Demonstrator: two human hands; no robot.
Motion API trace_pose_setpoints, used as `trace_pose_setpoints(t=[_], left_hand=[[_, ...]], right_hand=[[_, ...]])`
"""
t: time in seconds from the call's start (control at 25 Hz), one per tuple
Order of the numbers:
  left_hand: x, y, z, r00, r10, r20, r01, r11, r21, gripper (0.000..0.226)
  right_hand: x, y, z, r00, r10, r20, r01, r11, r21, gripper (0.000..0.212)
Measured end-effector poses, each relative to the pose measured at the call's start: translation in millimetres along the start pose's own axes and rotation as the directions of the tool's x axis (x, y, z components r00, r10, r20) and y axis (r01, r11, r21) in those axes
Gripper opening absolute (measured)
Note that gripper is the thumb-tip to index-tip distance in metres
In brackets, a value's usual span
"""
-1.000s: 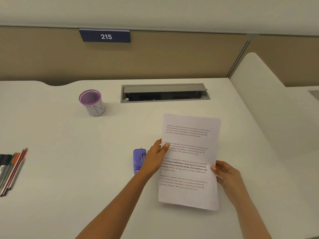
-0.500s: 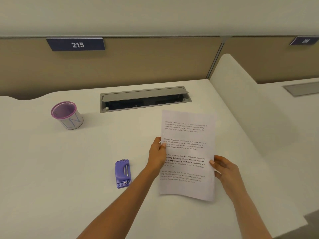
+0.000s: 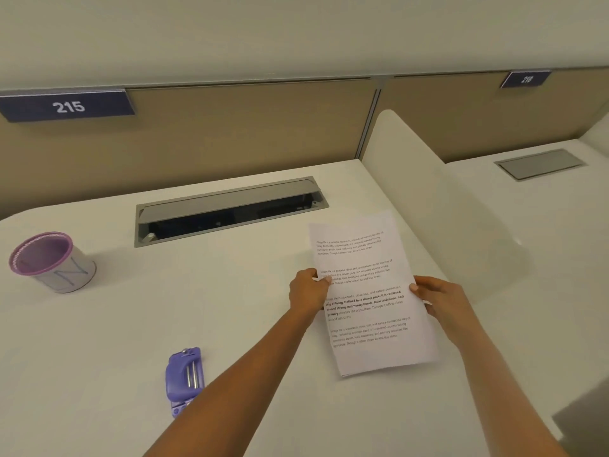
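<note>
Nearest the viewer, the desk (image 3: 115, 341) ended on the right in a rounded corner, past which a dark patch of floor showed, and both forearms reached in over its near edge. A purple stapler (image 3: 184, 377) lay flat just left of the left forearm; whether the two touched could not be told. A broad stretch of white desktop separated the stapler from everything farther back. At mid-depth a thin stack of printed sheets (image 3: 372, 291) was held between the two hands, its long sides running away from the viewer and its top turned slightly leftward. Its lower edge hung close over the desktop, and contact could not be judged. The left hand (image 3: 308, 290) pinched the left long edge, thumb on the printed face and fingers behind. The right hand (image 3: 441, 300) gripped the opposite edge at about the same height, thumb tip on the face and fingers curled behind. The sheets stood well to the right of the stapler and near the white side divider (image 3: 428, 192) that rose along the desk's right edge. Farther back, a grey cable tray (image 3: 227, 209) with its lid raised was sunk into the desktop, just beyond the sheets' top left corner. A purple-rimmed cup (image 3: 49, 262) stood upright at far left, well apart. A beige back partition (image 3: 247, 133) bounded the desk and carried a dark plate (image 3: 67, 106) reading 215.
</note>
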State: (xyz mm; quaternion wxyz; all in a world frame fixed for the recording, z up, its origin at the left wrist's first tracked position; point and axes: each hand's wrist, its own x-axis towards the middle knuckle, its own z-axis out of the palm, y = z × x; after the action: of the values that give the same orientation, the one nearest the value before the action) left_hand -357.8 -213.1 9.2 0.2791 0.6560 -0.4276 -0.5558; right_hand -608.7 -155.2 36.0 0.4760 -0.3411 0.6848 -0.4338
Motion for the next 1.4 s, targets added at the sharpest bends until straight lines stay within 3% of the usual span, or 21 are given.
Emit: trace_pose_setpoints(t=[0.32, 0.52, 0.72, 0.92, 1.08, 1.4], left_hand=[[37.8, 16.6, 46.2, 1.0, -0.003, -0.013, 0.005, 0.987, 0.162, 0.009], [60.2, 29.1, 61.6, 1.0, -0.005, 0.005, 0.004, 0.965, 0.264, 0.025], [73.2, 39.1, 63.9, 1.0, 0.008, 0.009, -0.01, 0.936, 0.352, 0.017], [76.5, 38.3, 64.8, 0.999, 0.035, -0.014, -0.026, 0.903, 0.429, 0.02], [71.5, 37.8, 69.6, 0.989, 0.141, -0.045, -0.097, 0.846, 0.525, 0.022], [57.1, 37.2, 65.3, 0.982, 0.19, 0.003, -0.15, 0.771, 0.619, 0.016]], right_hand=[[46.6, -6.3, -27.9, 0.997, 0.073, -0.021, -0.074, 0.993, -0.091, 0.023], [82.5, -6.5, -26.8, 0.993, 0.07, -0.096, -0.082, 0.99, -0.119, 0.027], [107.7, -5.9, -25.8, 0.984, 0.046, -0.173, -0.084, 0.973, -0.217, 0.024], [113.4, 0.3, -23.3, 0.967, 0.021, -0.255, -0.112, 0.93, -0.349, 0.027], [110.0, 5.3, -20.5, 0.962, -0.012, -0.274, -0.117, 0.886, -0.449, 0.031], [99.7, 4.2, -15.1, 0.94, -0.044, -0.339, -0.175, 0.791, -0.586, 0.039]])
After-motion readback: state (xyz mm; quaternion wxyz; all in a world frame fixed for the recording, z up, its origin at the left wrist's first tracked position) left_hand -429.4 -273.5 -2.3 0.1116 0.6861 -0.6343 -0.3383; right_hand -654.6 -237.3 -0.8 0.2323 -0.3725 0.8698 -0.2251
